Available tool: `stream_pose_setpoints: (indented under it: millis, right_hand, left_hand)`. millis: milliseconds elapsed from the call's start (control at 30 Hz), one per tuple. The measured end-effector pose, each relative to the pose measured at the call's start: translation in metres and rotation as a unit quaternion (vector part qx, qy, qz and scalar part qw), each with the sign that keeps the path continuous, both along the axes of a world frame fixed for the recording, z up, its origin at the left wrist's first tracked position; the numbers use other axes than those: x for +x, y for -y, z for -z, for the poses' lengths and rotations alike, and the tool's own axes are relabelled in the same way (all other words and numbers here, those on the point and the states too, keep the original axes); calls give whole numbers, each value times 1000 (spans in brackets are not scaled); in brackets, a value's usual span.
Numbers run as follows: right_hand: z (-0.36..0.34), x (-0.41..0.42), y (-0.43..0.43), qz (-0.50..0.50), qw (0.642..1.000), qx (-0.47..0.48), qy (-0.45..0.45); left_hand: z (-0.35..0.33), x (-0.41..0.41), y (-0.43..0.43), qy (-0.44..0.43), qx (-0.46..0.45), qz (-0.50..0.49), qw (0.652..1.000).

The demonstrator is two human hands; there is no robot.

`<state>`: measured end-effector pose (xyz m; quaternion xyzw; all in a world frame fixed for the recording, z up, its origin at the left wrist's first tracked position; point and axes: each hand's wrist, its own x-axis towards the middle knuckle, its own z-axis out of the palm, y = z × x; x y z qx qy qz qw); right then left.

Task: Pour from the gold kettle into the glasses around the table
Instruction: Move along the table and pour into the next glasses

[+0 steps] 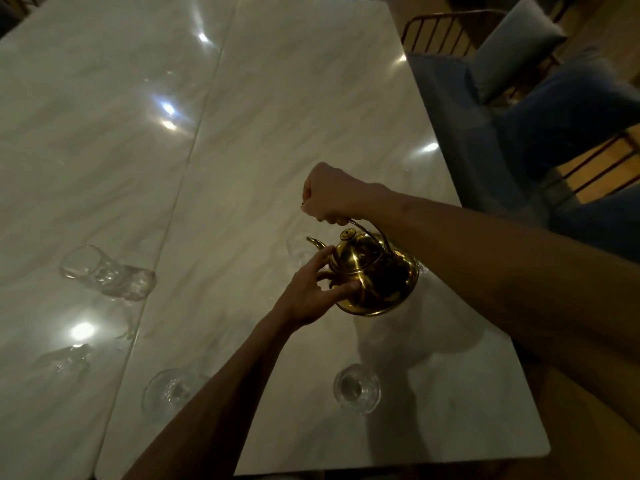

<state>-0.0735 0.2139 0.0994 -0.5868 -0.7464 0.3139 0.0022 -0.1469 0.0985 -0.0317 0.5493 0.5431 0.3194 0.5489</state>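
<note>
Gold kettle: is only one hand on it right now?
No: the right hand grips the gold kettle from the top, while the left hand holds its side.

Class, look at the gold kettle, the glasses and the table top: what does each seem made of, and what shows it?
Gold kettle: probably polished metal, gold-coloured; it mirrors its surroundings sharply. Glasses: clear glass or possibly plastic; the surface beneath shows through. Table top: glossy, pale and veined, like polished marble or an imitation; lights reflect in it.
</note>
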Motion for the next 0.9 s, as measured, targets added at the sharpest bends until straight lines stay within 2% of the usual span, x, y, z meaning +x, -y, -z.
stream_pose_setpoints:
  millis: [900]
  right_hand:
    - [7,3,-3,-9,999,7,31]
  left_hand:
    - [0,7,3,15,-14,6,1000]
